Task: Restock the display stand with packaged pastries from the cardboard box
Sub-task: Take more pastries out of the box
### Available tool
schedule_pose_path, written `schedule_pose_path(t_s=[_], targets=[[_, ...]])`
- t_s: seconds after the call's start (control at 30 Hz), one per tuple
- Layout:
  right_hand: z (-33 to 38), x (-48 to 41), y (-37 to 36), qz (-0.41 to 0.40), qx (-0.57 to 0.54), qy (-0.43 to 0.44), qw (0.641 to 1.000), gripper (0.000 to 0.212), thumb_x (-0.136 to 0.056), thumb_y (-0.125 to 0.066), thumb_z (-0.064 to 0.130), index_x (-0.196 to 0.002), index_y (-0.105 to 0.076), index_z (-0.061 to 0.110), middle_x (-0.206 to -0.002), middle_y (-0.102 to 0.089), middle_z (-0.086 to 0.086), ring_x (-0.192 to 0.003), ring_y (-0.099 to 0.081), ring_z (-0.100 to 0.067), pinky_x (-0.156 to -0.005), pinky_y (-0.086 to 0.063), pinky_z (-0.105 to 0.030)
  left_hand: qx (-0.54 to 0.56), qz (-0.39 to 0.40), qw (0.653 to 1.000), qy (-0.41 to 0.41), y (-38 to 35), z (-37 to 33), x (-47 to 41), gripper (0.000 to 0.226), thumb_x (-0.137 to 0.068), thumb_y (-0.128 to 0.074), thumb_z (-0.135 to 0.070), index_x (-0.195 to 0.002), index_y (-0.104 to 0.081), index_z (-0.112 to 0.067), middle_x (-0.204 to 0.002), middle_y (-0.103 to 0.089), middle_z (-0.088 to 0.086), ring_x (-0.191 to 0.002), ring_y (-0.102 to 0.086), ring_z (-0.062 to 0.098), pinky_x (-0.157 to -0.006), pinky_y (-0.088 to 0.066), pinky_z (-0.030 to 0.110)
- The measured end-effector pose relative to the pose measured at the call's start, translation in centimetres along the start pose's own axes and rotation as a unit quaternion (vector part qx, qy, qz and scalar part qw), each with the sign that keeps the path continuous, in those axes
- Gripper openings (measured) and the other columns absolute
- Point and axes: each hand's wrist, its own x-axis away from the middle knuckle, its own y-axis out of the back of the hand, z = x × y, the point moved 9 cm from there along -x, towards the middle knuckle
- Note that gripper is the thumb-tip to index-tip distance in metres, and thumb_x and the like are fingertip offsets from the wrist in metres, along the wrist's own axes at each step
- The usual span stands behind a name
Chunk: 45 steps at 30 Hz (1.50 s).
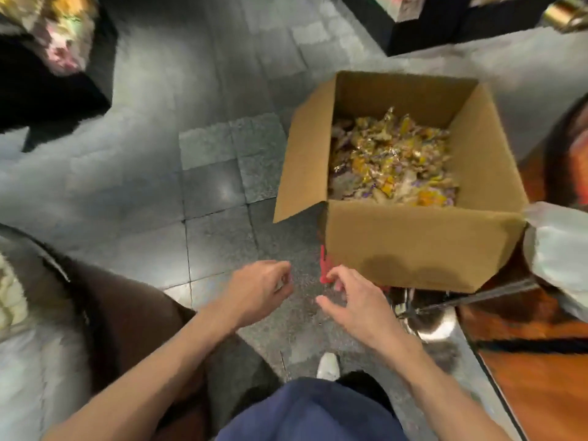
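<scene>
Currently both hands hold nothing, fingers loosely curled. My left hand (pixel 257 291) and my right hand (pixel 356 300) hover just short of the cardboard box (pixel 413 243). The packaged pastries (pixel 394 163) lie inside it, ahead and rightward. My right hand is nearer and should reach first.

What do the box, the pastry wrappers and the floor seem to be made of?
Box: brown cardboard, matte, with folded flaps.
Wrappers: likely thin plastic film, glossy; they glint.
Floor: probably stone or ceramic tiles, grey, speckled, with seams and reflections.
</scene>
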Motion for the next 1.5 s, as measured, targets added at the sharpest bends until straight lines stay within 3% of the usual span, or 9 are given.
schedule_pose_path(t_s=[0.13, 0.37, 0.6, 0.73, 0.93, 1.1, 1.17, 1.3, 1.5], targets=[[-5.3, -3.8, 3.2, 0.007, 0.015, -0.049, 0.999, 0.030, -0.096, -0.059, 0.044, -0.115, -0.049, 0.023, -0.102, -0.052, 0.011, -0.091, -0.051, -0.009, -0.078, -0.038, -0.025, 0.035, 0.033, 0.999, -0.017, -1.6, -3.4, -8.1, 0.015, -0.098, -0.052, -0.032, -0.095, -0.059, -0.020, -0.099, -0.069, -0.004, -0.090, -0.065, 0.019, -0.072, -0.054, 0.034], [-13.5, -11.9, 7.8, -0.044, -0.019, -0.149, 0.988, 0.038, -0.098, -0.056, 0.042, -0.129, -0.046, 0.022, -0.104, -0.052, 0.009, -0.090, -0.050, -0.009, -0.085, -0.046, -0.032, 0.097, 0.056, 0.994, -0.014, -3.2, -3.7, -21.9, 0.010, -0.097, -0.051, -0.023, -0.088, -0.051, -0.019, -0.100, -0.068, 0.008, -0.091, -0.063, 0.030, -0.073, -0.050, 0.038], [-21.7, -19.5, 12.7, -0.093, -0.011, -0.231, 0.968, 0.027, -0.100, -0.057, 0.034, -0.119, -0.057, 0.015, -0.106, -0.057, 0.004, -0.100, -0.055, -0.014, -0.091, -0.048, -0.039, 0.124, 0.084, 0.989, -0.015, -7.1, -2.6, -36.0, 0.021, -0.096, -0.059, -0.028, -0.111, -0.061, -0.013, -0.109, -0.065, 0.010, -0.099, -0.062, 0.031, -0.083, -0.051, 0.041], [-25.9, -23.2, 13.6, -0.046, 0.021, -0.263, 0.963, 0.028, -0.098, -0.059, 0.033, -0.118, -0.058, 0.014, -0.114, -0.059, -0.001, -0.108, -0.054, -0.019, -0.088, -0.044, -0.035, 0.073, 0.154, 0.985, -0.010, -10.7, -1.5, -40.7, 0.037, -0.094, -0.064, -0.024, -0.129, -0.057, -0.014, -0.127, -0.059, 0.012, -0.117, -0.056, 0.031, -0.098, -0.045, 0.039], [-32.2, -28.6, 13.1, 0.072, 0.110, -0.278, 0.952, 0.062, -0.088, -0.073, 0.037, -0.138, -0.046, 0.013, -0.144, -0.042, -0.014, -0.137, -0.033, -0.032, -0.112, -0.028, -0.042, -0.075, 0.267, 0.957, -0.083, -16.2, -1.2, -45.7, 0.078, -0.087, -0.073, -0.028, -0.152, -0.029, -0.026, -0.152, -0.036, 0.008, -0.141, -0.030, 0.029, -0.116, -0.028, 0.042], [-36.4, -32.3, 11.5, 0.141, 0.214, -0.245, 0.935, 0.119, -0.070, -0.085, 0.050, -0.158, -0.011, 0.020, -0.165, 0.006, -0.016, -0.153, 0.008, -0.034, -0.122, -0.006, -0.055, -0.211, 0.339, 0.904, -0.153, -20.1, -0.6, -46.8, 0.121, -0.076, -0.081, -0.043, -0.158, 0.006, -0.024, -0.165, 0.000, 0.009, -0.151, 0.000, 0.031, -0.120, -0.009, 0.053], [-37.3, -33.0, 10.7, 0.170, 0.238, -0.226, 0.929, 0.131, -0.064, -0.086, 0.055, -0.159, -0.002, 0.021, -0.164, 0.015, -0.018, -0.151, 0.017, -0.036, -0.121, 0.000, -0.059, -0.235, 0.353, 0.894, -0.146, -20.7, -0.4, -47.2, 0.122, -0.077, -0.080, -0.041, -0.158, 0.009, -0.020, -0.164, -0.002, 0.011, -0.151, -0.001, 0.032, -0.120, -0.005, 0.054], [-38.7, -33.6, 9.3, 0.235, 0.301, -0.189, 0.904, 0.134, -0.061, -0.080, 0.067, -0.159, -0.001, 0.022, -0.165, 0.005, -0.017, -0.151, 0.015, -0.038, -0.116, 0.000, -0.067, -0.258, 0.345, 0.892, -0.138, -21.2, -0.5, -47.8, 0.105, -0.083, -0.076, -0.035, -0.156, -0.004, -0.013, -0.157, -0.023, 0.011, -0.143, -0.022, 0.030, -0.119, -0.008, 0.056], [-39.4, -34.1, 9.1, 0.267, 0.336, -0.160, 0.889, 0.108, -0.067, -0.071, 0.072, -0.154, -0.027, 0.024, -0.154, -0.031, -0.016, -0.146, -0.018, -0.034, -0.113, -0.020, -0.059, -0.244, 0.397, 0.877, -0.117, -21.7, -0.4, -48.0, 0.081, -0.082, -0.072, -0.052, -0.146, -0.037, -0.020, -0.145, -0.036, 0.009, -0.137, -0.029, 0.027, -0.118, -0.013, 0.051]])
